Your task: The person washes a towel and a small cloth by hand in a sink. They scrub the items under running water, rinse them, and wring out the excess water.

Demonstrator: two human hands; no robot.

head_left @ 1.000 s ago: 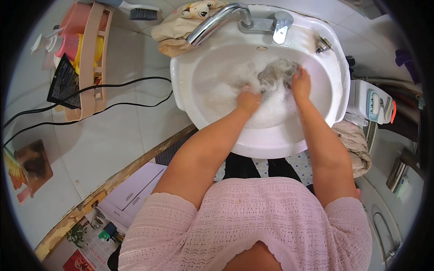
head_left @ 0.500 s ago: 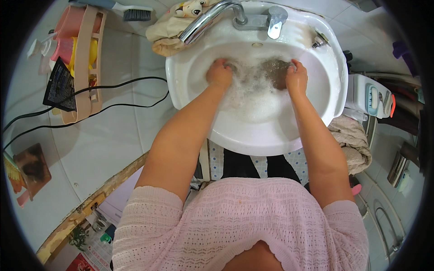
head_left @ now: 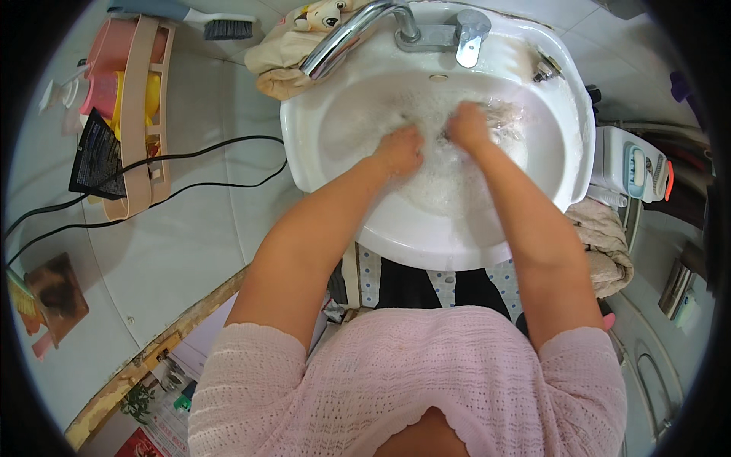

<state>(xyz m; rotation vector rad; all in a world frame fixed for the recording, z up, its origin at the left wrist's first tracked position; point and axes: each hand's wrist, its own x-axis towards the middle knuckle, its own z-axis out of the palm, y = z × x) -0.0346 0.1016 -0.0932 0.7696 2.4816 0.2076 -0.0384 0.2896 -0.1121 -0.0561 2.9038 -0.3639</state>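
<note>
Grip impossible to tell (blurred), left hand (head_left: 400, 151) and right hand (head_left: 468, 127) dip into suds (head_left: 445, 189); hard rubbing could splash over the front edge of the sink (head_left: 440, 250).

A black cord (head_left: 244, 139) crosses a beige rack (head_left: 135, 99) near a grey-bristled brush (head_left: 228, 29).

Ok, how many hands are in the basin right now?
2. The left hand is near the middle of the white basin; the right hand is just right of it, slightly closer to the faucet. Some fingers are blurred or hidden.
</note>
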